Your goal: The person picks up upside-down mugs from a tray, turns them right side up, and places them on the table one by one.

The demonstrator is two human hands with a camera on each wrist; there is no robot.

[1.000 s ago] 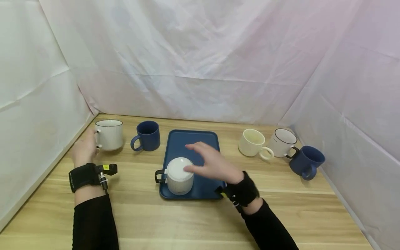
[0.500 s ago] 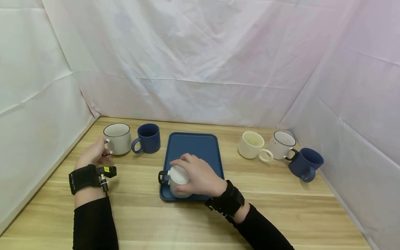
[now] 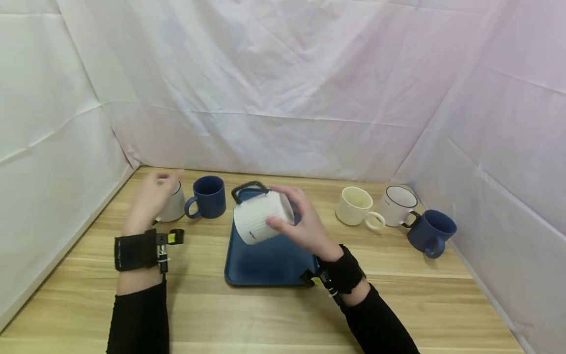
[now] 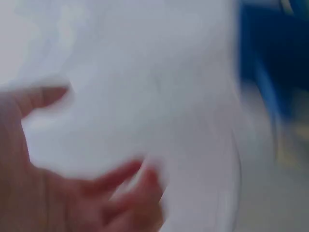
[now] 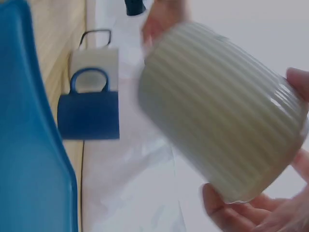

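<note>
Half a second ago we had the white ribbed ceramic mug with the black handle [image 3: 261, 216] standing upside down on the dark blue plastic tray [image 3: 265, 263], with our right hand [image 3: 305, 223] over it. Now this mug is lifted off the tray and tilted, the handle pointing up and away from us, and our fingers and thumb are curled around its body. We judge that we are in the middle of turning it, so the tray under it is free for the moment.

Our left hand [image 3: 152, 199] was low at the handle of the white mug with the dark rim [image 3: 173, 206]; now it is raised in front of that mug and hides most of it. The hand is blurred in both views, so we cannot tell how its fingers stand or whether they touch the mug.

For room to move: the navy blue mug [image 3: 208, 196] stands just beside the tray's left far corner, near the lifted mug. On the right side, well apart from the tray, stand a cream mug [image 3: 357, 205], a second white mug with a dark rim [image 3: 400, 202] and another navy blue mug [image 3: 431, 228], which is near the white sheet wall [image 3: 508, 147]. The front part of the wooden table [image 3: 265, 314] is open before the tray.
</note>
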